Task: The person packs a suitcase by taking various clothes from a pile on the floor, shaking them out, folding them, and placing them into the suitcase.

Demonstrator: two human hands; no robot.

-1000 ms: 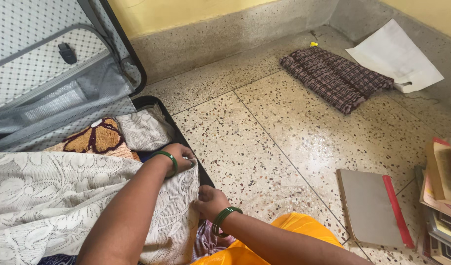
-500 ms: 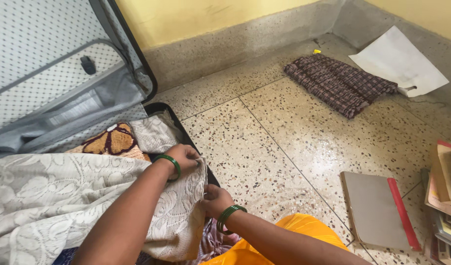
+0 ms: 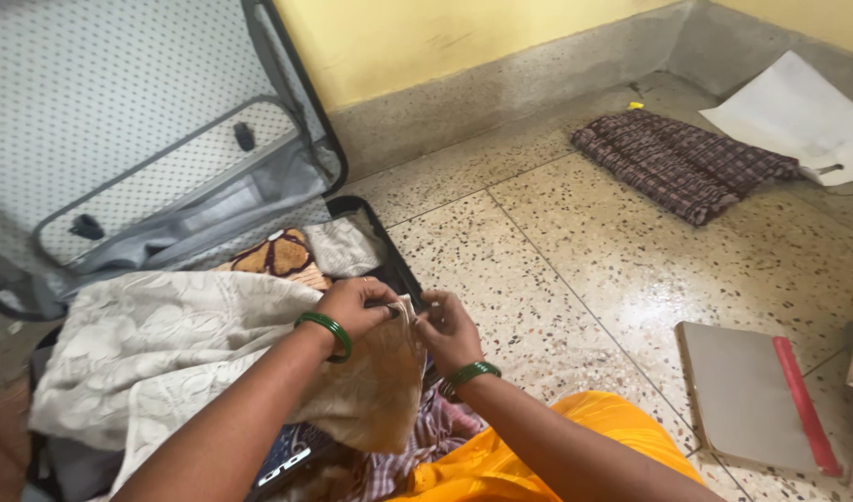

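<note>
Hands closer together now: we are pinching the cream lace cloth (image 3: 166, 344) edge, left hand (image 3: 357, 305) and right hand (image 3: 448, 330) both clamped on it, lifting it higher over the open suitcase (image 3: 375, 232), left of frame centre.

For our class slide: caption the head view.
Both hands, left and right, pinch cream lace cloth over open suitcase.

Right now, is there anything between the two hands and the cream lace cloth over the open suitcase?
Nothing visible stands between. The left hand and the right hand both already pinch one edge of the cream lace cloth, which drapes over the clothes in the open suitcase.
</note>
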